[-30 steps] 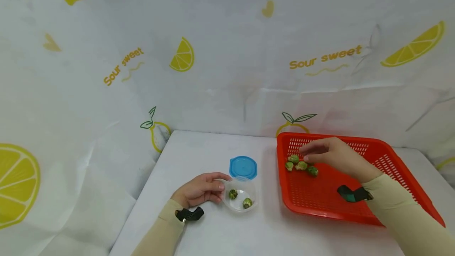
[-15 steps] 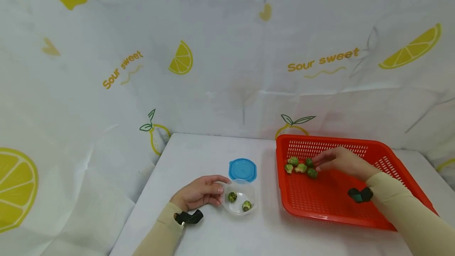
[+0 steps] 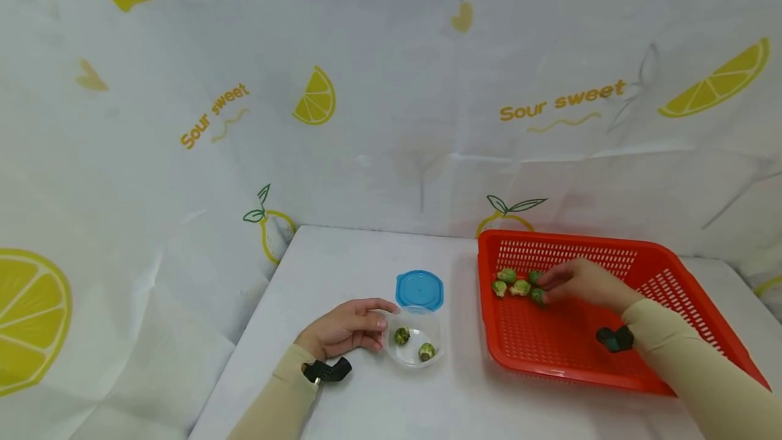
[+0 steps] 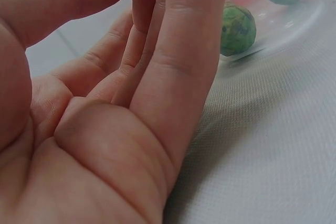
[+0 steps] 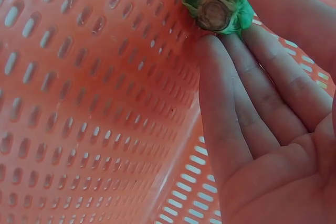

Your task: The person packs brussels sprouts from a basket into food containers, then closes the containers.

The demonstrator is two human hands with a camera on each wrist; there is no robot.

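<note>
My left hand (image 3: pixel 348 326) grips the left side of a small clear plastic container (image 3: pixel 441 338), thumb at its rim. Inside the container lie two Brussels sprouts, one on the left (image 3: pixel 402 336) and one at the front right (image 3: pixel 426 352); the left wrist view shows a green sprout (image 4: pixel 237 30) through the wall beside the fingers. Over the red plastic basket (image 3: pixel 550 352), my right hand (image 3: pixel 586 285) reaches down and pinches a Brussels sprout (image 5: pixel 218 9) between thumb and fingertips, its cut stem end facing the right wrist camera. Several more sprouts (image 3: pixel 520 288) cluster at the basket's back left.
A blue lid (image 3: pixel 419 290) lies flat just behind the container. The basket has raised slotted walls and stands on the right of the white table (image 3: pixel 342 257). Behind the table hangs a white cloth (image 3: pixel 391 87) printed with lemons.
My right hand has moved down and slightly right across the sprouts, and its fingers have come together at the one nearest it. The left hand and container have stayed put.
</note>
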